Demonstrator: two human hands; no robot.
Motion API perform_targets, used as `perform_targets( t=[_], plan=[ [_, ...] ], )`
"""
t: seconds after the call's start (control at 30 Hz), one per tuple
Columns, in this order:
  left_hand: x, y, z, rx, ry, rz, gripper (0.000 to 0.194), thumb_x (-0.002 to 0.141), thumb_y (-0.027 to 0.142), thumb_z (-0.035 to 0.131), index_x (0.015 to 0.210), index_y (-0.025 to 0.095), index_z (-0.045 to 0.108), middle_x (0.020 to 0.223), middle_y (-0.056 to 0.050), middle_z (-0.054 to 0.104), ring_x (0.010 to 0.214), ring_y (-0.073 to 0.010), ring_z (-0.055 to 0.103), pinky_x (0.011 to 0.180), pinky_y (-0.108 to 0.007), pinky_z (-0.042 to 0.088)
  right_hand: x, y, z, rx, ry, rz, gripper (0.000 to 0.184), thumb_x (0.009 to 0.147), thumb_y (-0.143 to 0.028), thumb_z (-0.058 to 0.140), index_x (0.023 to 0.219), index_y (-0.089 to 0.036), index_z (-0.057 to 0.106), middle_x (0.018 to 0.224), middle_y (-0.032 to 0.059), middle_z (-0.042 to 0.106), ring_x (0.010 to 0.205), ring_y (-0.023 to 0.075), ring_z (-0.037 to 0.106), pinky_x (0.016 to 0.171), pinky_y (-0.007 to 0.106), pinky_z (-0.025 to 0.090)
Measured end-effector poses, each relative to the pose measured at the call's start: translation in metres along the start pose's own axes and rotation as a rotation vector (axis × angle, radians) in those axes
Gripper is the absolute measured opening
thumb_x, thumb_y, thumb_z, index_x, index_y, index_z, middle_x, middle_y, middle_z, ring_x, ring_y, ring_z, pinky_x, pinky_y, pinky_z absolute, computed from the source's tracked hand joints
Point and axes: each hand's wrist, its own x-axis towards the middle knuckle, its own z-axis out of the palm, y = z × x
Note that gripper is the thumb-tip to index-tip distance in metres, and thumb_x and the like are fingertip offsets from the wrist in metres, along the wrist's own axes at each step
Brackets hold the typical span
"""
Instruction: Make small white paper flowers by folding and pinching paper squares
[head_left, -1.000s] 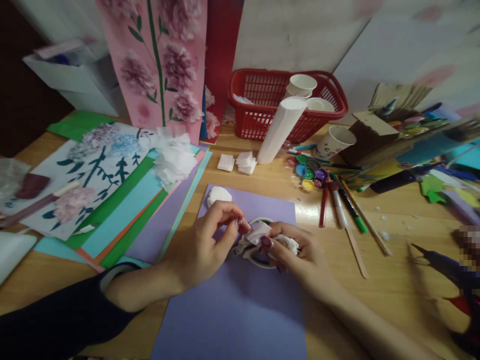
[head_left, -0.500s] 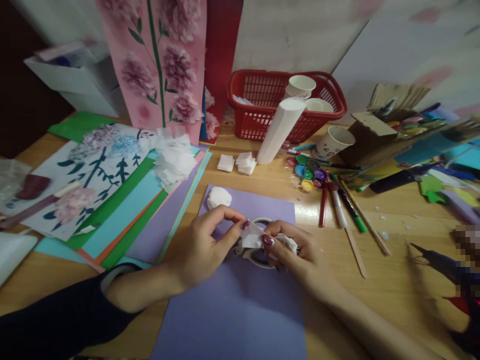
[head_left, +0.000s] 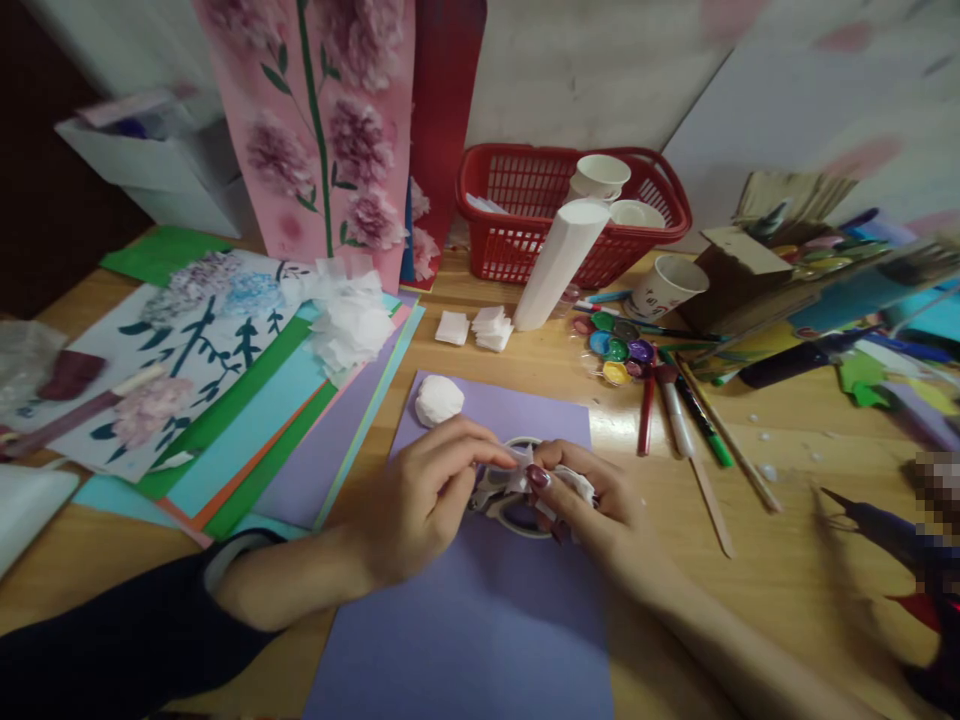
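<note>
My right hand (head_left: 596,495) is closed round a small bunch of white tissue paper (head_left: 577,485), its thumb pinching a thin piece at the front. From the left, my left hand (head_left: 435,495) reaches in with bent fingers, its index fingertip on that same thin piece; its thumb tip is hidden. Under both hands a pair of scissors (head_left: 491,495) with pale ring handles lies on a purple sheet (head_left: 480,620), partly covered. A white round wad (head_left: 439,400) rests at the sheet's upper left corner. Beyond it are two small stacks of white paper squares (head_left: 491,328).
A red basket (head_left: 502,250) with paper cups stands at the back, a white paper roll (head_left: 562,265) upright before it. Paints (head_left: 616,348), pens and brushes lie right. Coloured sheets (head_left: 300,440) with a tissue pile (head_left: 349,325) spread left. A glue gun (head_left: 877,525) is far right.
My left fingers have moved slightly right and turned over the thin tissue piece, which was stretched between both hands and is now bunched at my right thumb. My right hand has hardly moved.
</note>
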Motion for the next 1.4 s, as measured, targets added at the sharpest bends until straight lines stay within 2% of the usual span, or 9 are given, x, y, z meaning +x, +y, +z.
perform_targets(
  t=[0.1,0.43,0.57,0.73,0.9,1.03,1.2,1.3,1.4],
  plan=[
    [0.001,0.004,0.001,-0.034,-0.026,0.002,0.028,0.085,0.008,0.049,0.099,0.015,0.071,0.097,-0.008,0.073,0.091,-0.0170,0.069,0.082,-0.027,0.056,0.001,-0.002,0.001,-0.013,0.016,0.000,0.034,0.084,-0.051,0.063,0.080,-0.017,0.060,0.057,-0.0034,0.052,0.049,0.0086,0.043,0.046,0.020,0.036],
    [0.000,0.003,0.006,0.017,0.088,0.007,0.017,0.081,0.016,0.064,0.092,0.017,0.077,0.092,-0.008,0.078,0.086,-0.0182,0.073,0.080,-0.027,0.059,0.002,-0.002,0.001,-0.074,0.044,-0.041,0.028,0.083,-0.045,0.065,0.082,-0.017,0.066,0.059,-0.0016,0.055,0.049,0.0095,0.044,0.045,0.021,0.037],
    [0.001,0.003,0.006,-0.098,0.114,-0.127,0.010,0.080,0.016,0.066,0.083,0.017,0.075,0.085,-0.006,0.078,0.080,-0.0172,0.073,0.077,-0.026,0.059,0.002,-0.003,0.002,-0.098,0.033,-0.076,0.024,0.083,-0.041,0.065,0.079,-0.018,0.065,0.062,-0.0013,0.055,0.051,0.0097,0.045,0.045,0.021,0.035],
    [0.003,-0.005,0.009,-0.350,0.271,-0.395,0.015,0.085,0.030,0.064,0.088,0.017,0.071,0.086,-0.004,0.076,0.080,-0.0165,0.072,0.072,-0.024,0.058,0.001,-0.002,0.002,-0.043,0.027,-0.031,0.024,0.083,-0.041,0.063,0.077,-0.018,0.058,0.057,-0.0040,0.051,0.048,0.0085,0.040,0.044,0.020,0.031],
    [0.007,-0.020,0.010,-0.538,0.387,-0.483,0.028,0.082,0.039,0.070,0.096,0.015,0.068,0.091,-0.006,0.074,0.086,-0.0173,0.070,0.080,-0.027,0.056,0.001,0.001,0.000,-0.053,0.060,-0.008,0.026,0.083,-0.044,0.061,0.078,-0.019,0.056,0.056,-0.0046,0.048,0.047,0.0089,0.039,0.044,0.021,0.030],
    [0.013,-0.018,0.004,-0.798,0.269,-0.537,0.039,0.075,0.031,0.077,0.109,0.016,0.064,0.084,-0.003,0.073,0.082,-0.0153,0.069,0.078,-0.027,0.054,0.002,0.002,0.000,-0.053,0.077,-0.022,0.026,0.084,-0.044,0.060,0.079,-0.019,0.055,0.057,-0.0050,0.047,0.047,0.0091,0.038,0.044,0.021,0.029],
    [0.016,0.004,0.004,-0.855,0.036,-0.588,0.030,0.071,0.026,0.078,0.096,0.016,0.065,0.075,-0.001,0.072,0.072,-0.0135,0.069,0.070,-0.024,0.053,0.003,0.001,0.000,-0.099,0.078,-0.134,0.024,0.082,-0.042,0.063,0.076,-0.020,0.056,0.060,-0.0044,0.046,0.051,0.0101,0.040,0.047,0.021,0.033],
    [0.020,0.013,0.004,-0.725,0.047,-0.548,0.026,0.072,0.024,0.076,0.092,0.015,0.063,0.083,-0.004,0.075,0.077,-0.0158,0.071,0.072,-0.026,0.055,0.002,-0.002,-0.001,-0.132,0.069,-0.190,0.022,0.083,-0.039,0.063,0.076,-0.019,0.058,0.064,-0.0028,0.052,0.055,0.0108,0.044,0.052,0.022,0.037],
    [0.033,0.008,-0.016,-0.547,0.132,-0.403,0.020,0.074,0.024,0.073,0.089,0.015,0.064,0.087,-0.006,0.075,0.083,-0.0175,0.071,0.074,-0.028,0.056,0.001,-0.005,-0.002,-0.157,0.052,-0.163,0.022,0.085,-0.039,0.062,0.084,-0.017,0.063,0.070,-0.0004,0.058,0.059,0.0114,0.048,0.055,0.023,0.040]
  ],
)
